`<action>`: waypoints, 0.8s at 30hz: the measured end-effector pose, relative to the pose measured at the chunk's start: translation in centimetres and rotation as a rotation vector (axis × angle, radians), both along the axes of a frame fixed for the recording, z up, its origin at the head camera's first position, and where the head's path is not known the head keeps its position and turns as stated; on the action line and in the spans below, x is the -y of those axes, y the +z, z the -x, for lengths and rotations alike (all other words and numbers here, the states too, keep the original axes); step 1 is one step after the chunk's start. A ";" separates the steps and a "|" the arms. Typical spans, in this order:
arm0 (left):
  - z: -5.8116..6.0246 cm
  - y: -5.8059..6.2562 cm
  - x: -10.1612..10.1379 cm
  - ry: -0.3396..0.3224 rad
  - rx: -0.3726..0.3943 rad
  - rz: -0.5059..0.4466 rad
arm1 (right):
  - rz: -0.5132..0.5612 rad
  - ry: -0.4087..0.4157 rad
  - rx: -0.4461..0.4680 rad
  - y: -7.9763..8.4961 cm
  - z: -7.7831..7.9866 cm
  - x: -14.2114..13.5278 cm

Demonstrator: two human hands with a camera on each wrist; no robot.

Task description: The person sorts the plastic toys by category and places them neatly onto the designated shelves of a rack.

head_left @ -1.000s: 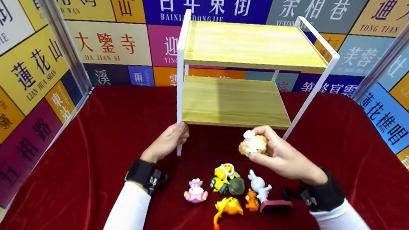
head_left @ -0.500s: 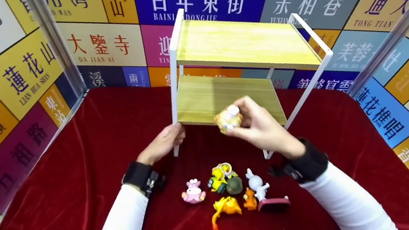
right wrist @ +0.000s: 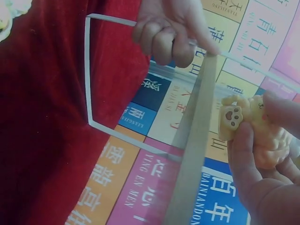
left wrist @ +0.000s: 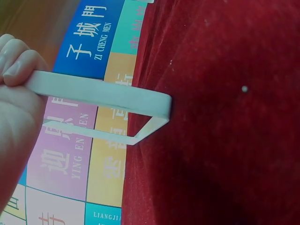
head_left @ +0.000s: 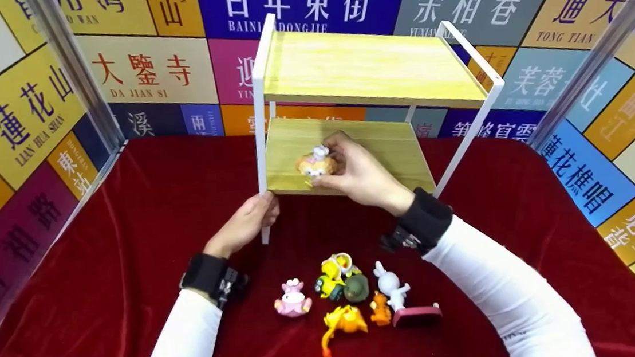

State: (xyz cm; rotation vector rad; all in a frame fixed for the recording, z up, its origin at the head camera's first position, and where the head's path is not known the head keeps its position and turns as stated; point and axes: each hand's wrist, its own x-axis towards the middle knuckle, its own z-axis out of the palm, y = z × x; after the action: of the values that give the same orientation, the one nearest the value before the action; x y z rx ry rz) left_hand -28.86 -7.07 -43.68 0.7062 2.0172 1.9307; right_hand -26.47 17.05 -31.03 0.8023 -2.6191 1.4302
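Observation:
A small fluffy orange-and-cream figurine [head_left: 315,166] with a white top is pinched between the thumb and fingers of my right hand [head_left: 368,174]. It is over the front left of the lower board [head_left: 395,147] of a two-tier wooden rack. A paw-print mark [right wrist: 232,117] shows on the figurine in the right wrist view, where a narrow gap separates it from the board's edge. My left hand [head_left: 244,224] grips the rack's white front left leg [left wrist: 103,93] at the lower board's corner. Its curled fingers [right wrist: 161,44] are seen in the right wrist view.
On the red cloth [head_left: 179,173] in front lie a pink figure [head_left: 292,301], a yellow one with a long tail [head_left: 344,320], a dark green piece [head_left: 356,288], a small orange figure [head_left: 380,309] and a white rabbit [head_left: 390,284]. The top board [head_left: 365,62] overhangs the lower.
My right hand has carried the figurine leftward and away from me, from in front of the rack to over the lower board. The left hand keeps its grip on the leg.

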 end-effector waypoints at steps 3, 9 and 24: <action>0.0 0.0 0.0 -0.014 0.005 -0.018 | -0.019 -0.012 0.000 0.0 0.7 0.6; 0.1 0.0 0.0 -0.030 -0.004 -0.033 | -0.049 -0.015 -0.017 -0.2 1.4 1.7; 0.2 -0.2 0.1 -0.018 0.006 -0.007 | -0.027 -0.020 0.041 -0.5 2.0 2.7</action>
State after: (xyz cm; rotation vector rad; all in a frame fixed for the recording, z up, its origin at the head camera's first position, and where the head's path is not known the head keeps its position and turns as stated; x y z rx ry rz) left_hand -29.08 -7.14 -43.84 0.7172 1.9953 1.9284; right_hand -28.42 14.37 -31.50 0.7548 -2.6739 1.4243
